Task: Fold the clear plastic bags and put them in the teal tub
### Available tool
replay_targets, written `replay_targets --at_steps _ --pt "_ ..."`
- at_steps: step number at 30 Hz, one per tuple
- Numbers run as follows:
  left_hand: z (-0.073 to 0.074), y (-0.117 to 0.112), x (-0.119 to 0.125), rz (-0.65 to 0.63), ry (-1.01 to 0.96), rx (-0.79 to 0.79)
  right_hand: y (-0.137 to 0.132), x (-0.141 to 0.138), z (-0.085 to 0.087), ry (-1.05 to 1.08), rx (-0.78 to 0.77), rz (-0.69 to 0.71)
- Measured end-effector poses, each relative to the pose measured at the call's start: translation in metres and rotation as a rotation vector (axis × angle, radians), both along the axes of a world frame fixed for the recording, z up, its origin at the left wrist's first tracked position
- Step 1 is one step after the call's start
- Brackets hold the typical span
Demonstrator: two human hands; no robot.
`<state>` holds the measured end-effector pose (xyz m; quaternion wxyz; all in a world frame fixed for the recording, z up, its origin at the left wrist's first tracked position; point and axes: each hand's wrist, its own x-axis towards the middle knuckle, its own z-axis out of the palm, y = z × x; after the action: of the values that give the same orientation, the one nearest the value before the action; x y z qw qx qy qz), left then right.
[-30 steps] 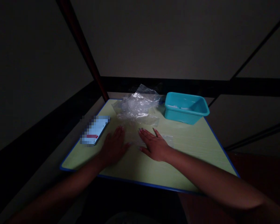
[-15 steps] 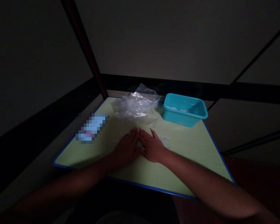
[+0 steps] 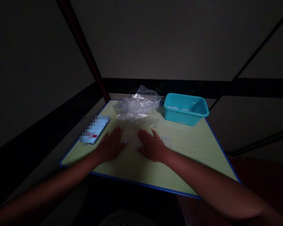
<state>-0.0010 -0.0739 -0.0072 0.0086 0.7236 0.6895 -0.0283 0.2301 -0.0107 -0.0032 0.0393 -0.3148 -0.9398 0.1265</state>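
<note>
left hand [image 3: 110, 146] and right hand [image 3: 153, 148], flat-open, gripping nothing, could by dragging crease the clear flat plastic sheet [image 3: 166, 140] at the latter's three o'clock.

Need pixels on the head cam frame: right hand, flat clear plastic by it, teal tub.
Right hand [image 3: 153, 148]: head view, on the back of the hand.
Flat clear plastic [image 3: 166, 140]: head view, on its part showing past the hand.
Teal tub [image 3: 182, 118]: head view, on its near outer wall.
</note>
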Motion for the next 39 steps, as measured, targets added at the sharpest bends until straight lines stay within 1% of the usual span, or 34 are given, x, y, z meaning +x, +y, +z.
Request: replay_targets --at_steps 1,3,5,7,8,10,11,13,16,20,23,25,27,28,30,31,32,33,34,36,39 --pt "0.002 -0.002 0.0 0.023 0.011 0.012 0.0 0.0 0.0 -0.001 -0.003 -0.002" --pt "0.006 -0.007 0.007 0.011 0.014 0.037 0.0 -0.001 0.0 0.002 -0.008 -0.003" --pt "0.01 -0.009 0.024 -0.08 -0.016 0.032 0.0 -0.001 0.0 0.01 -0.01 -0.004" --pt "0.011 -0.007 0.044 -0.181 -0.067 0.012 0.0 0.0 0.0 0.015 -0.01 0.0" --pt "0.01 -0.005 0.053 -0.212 -0.088 -0.001 0.0 0.0 0.0 0.014 -0.012 0.001" --pt "0.007 0.001 0.064 -0.232 -0.11 -0.022 0.0 0.0 -0.001 0.01 -0.017 0.003" --pt "0.004 0.004 0.065 -0.226 -0.109 -0.028 0.0 0.0 -0.001 0.008 -0.02 0.0" --pt "0.001 0.009 0.058 -0.196 -0.086 -0.034 0.001 0.0 0.0 0.007 -0.027 -0.008" --pt "-0.002 0.009 0.038 -0.143 -0.047 -0.03 0.001 0.0 -0.001 0.01 -0.026 -0.012" --pt "-0.002 0.005 0.011 -0.04 -0.017 -0.044 0.001 -0.002 -0.002 0.001 -0.022 -0.007" --pt "0.0 0.003 0.0 0.044 0.017 -0.048 0.001 -0.002 -0.002 0.002 -0.015 -0.006" --pt "0.003 0.0 0.003 0.086 0.045 -0.009 0.001 -0.002 -0.002 0.008 -0.012 -0.007" --pt "0.007 -0.004 0.016 0.056 0.048 0.041 0.001 -0.001 -0.002 0.011 -0.015 -0.006" --pt "0.008 -0.006 0.025 0.004 0.037 0.051 0.001 -0.001 -0.001 0.01 -0.018 -0.005" --pt "0.01 -0.009 0.047 -0.144 -0.011 0.031 0.001 -0.001 -0.001 0.004 -0.021 -0.004" --pt "0.01 -0.009 0.057 -0.193 -0.042 0.014 0.001 -0.001 -0.001 0.0 -0.02 -0.002" --pt "0.009 -0.009 0.065 -0.222 -0.068 -0.007 0.001 -0.001 -0.001 -0.005 -0.017 -0.001" --pt "0.008 -0.008 0.07 -0.221 -0.083 -0.014 0.001 -0.001 -0.001 -0.011 -0.013 0.001" --pt "0.006 -0.007 0.072 -0.208 -0.088 -0.019 0.001 -0.001 -0.001 -0.015 -0.01 0.003" --pt "0.002 -0.004 0.067 -0.161 -0.072 -0.011 0.001 0.0 -0.002 -0.018 -0.008 0.003" --pt "-0.004 -0.004 0.047 -0.093 -0.025 0.019 0.002 0.001 -0.003 -0.01 -0.013 0.001"
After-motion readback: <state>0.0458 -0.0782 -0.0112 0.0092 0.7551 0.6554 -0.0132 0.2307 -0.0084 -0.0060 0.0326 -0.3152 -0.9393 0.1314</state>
